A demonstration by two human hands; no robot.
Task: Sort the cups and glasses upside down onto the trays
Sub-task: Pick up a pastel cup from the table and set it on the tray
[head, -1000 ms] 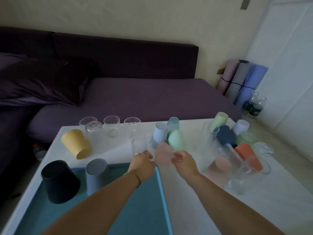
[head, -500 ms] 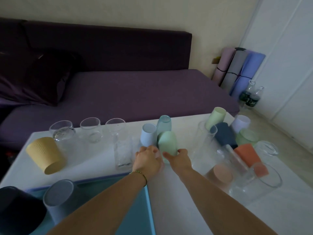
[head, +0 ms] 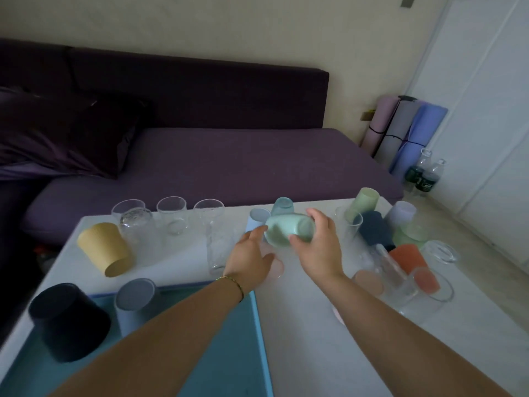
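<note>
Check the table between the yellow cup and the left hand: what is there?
In the head view, one tall clear glass stands upright on the white table between the yellow cup and the left hand.

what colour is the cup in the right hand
Pale mint green; the head view shows the cup in the right hand.

The teal tray [head: 229,353] was cut off by the lower edge, and the left forearm [head: 171,333] covered its middle. Just beyond the tray's far right corner, the left hand [head: 252,260] hid most of a pink cup [head: 277,270]; its grip could not be determined. Farther beyond, the right hand [head: 317,250] covered part of the mint-green cup [head: 286,229]. On the tray's left corner, the black cup [head: 68,322] was blurred.
</note>
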